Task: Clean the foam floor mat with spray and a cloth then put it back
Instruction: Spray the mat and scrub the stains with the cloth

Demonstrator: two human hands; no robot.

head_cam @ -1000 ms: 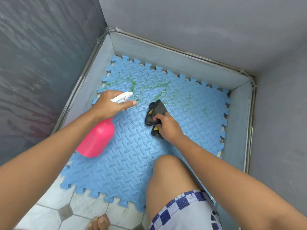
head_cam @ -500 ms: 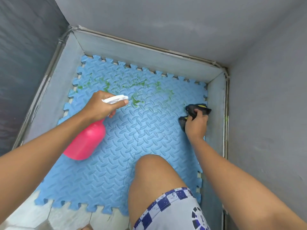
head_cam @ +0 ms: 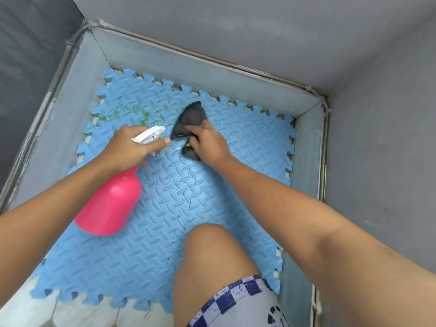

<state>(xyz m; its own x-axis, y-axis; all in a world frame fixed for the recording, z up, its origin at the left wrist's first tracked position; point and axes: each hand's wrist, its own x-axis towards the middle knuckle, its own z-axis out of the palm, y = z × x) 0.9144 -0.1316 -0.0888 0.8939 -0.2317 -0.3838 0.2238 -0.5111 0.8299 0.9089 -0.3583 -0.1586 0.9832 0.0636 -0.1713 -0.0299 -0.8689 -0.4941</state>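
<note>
One blue foam mat (head_cam: 212, 208), one pink spray bottle (head_cam: 111, 204), one dark cloth (head_cam: 190, 119), two hands

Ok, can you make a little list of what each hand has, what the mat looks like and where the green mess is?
left hand: holds pink spray bottle by its white trigger head
right hand: presses dark cloth on the mat
mat: blue foam, puzzle edges, lying in a grey corner
green stains: far left part of mat, beside the cloth
</note>
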